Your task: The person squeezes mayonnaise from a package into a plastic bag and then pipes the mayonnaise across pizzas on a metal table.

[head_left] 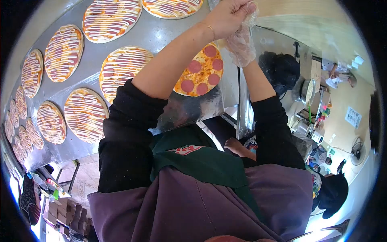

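My left hand [229,18] is bare, its fingers closed in a pinch on a clear plastic glove [242,50]. The glove covers my right hand [241,37] down to the wrist. The right fingers are mostly hidden behind the left hand and the crinkled plastic. Below both hands, on the metal table [161,34], lies a pizza with round sausage slices and cheese [200,72], partly covered by my left forearm. Beside that arm is a pizza with white sauce stripes [123,66], its right edge hidden.
Several more striped pizzas, such as one near the front edge [84,113] and one farther back [64,52], lie across the table's left side. At right are a person in a black cap [280,70], a round metal pan [309,90] and a wall fan [358,151].
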A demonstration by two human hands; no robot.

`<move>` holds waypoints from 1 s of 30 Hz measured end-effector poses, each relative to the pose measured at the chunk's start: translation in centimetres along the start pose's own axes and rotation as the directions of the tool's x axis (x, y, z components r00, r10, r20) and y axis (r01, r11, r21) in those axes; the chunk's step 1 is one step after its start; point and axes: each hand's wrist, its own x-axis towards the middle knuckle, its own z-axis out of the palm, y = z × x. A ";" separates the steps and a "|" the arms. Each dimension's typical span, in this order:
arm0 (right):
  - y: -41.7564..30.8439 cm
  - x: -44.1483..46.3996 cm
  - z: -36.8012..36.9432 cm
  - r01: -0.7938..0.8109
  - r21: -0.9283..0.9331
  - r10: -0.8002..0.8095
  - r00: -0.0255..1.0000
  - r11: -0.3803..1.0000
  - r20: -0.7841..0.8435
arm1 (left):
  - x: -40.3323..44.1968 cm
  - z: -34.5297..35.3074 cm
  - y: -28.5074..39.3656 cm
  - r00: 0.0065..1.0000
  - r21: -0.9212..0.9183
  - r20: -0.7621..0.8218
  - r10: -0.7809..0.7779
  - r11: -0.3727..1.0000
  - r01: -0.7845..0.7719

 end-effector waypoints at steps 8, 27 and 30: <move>0.7 -1.1 0.9 0.001 -0.135 -0.009 0.998 0.991 -0.056 | -1.0 -5.6 2.7 0.974 -0.155 -0.065 -0.218 0.966 0.206; 3.1 2.5 4.1 0.074 -0.793 -0.083 0.996 0.605 0.029 | -2.9 -6.4 1.8 0.969 -0.085 -0.105 -0.223 0.973 0.214; 2.0 2.1 4.4 -0.080 -0.746 0.082 0.996 0.661 -0.034 | -2.7 -7.7 0.8 0.997 -0.218 -0.062 -0.039 0.976 0.025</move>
